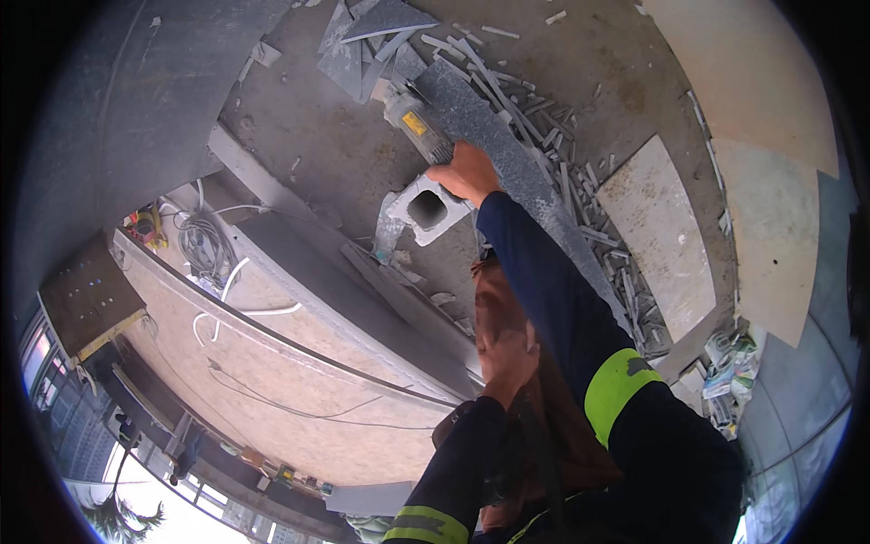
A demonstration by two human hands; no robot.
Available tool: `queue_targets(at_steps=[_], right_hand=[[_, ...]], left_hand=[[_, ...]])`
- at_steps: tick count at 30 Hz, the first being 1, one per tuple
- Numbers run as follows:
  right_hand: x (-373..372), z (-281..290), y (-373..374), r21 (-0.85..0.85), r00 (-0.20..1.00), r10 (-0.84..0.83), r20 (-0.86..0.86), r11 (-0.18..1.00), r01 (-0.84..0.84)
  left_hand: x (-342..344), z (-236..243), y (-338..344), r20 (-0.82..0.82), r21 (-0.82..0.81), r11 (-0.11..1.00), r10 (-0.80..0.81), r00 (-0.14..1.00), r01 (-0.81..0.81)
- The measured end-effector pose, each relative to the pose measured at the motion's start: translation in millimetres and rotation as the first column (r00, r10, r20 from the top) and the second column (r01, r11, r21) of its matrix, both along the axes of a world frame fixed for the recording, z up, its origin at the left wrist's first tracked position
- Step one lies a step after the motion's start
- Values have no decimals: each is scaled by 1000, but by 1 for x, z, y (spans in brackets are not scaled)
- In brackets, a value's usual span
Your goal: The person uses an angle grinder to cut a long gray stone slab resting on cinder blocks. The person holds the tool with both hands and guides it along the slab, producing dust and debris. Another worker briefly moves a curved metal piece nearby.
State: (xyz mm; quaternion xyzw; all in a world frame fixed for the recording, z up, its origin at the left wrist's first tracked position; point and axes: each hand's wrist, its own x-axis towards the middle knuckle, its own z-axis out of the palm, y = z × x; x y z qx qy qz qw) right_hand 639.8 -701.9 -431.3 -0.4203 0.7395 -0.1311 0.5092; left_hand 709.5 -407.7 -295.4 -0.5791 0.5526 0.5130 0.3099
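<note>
My right hand point(462, 170) grips the rear body of a pale angle grinder point(408, 118) with a yellow label, its head over the end of a long grey speckled stone slab point(553, 227). Just below the grinder sits a square, hollow pale block point(403, 218), its opening facing up. Lower down, my left hand point(506, 358) is on the reddish-brown cloth point(494, 290) over my leg, its fingers bent against the fabric.
Stone offcuts point(562, 136) litter the concrete floor point(299, 82). Pale panels point(657, 245) lie at the right. A long beige ledge point(272, 363) with coiled cables point(204, 249) runs along the left. A distant person point(186, 453) is at the lower left.
</note>
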Motion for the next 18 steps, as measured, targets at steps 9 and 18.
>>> queue_targets(at_steps=[9,18], right_hand=[[-5,7,11,81,999,14,-39,997,-11],[-9,10,20,71,999,19,-25,997,-17]], left_hand=[[2,-9,15,21,-92,996,8,1000,-6],[5,-16,26,30,-35,999,-6,1000,7]])
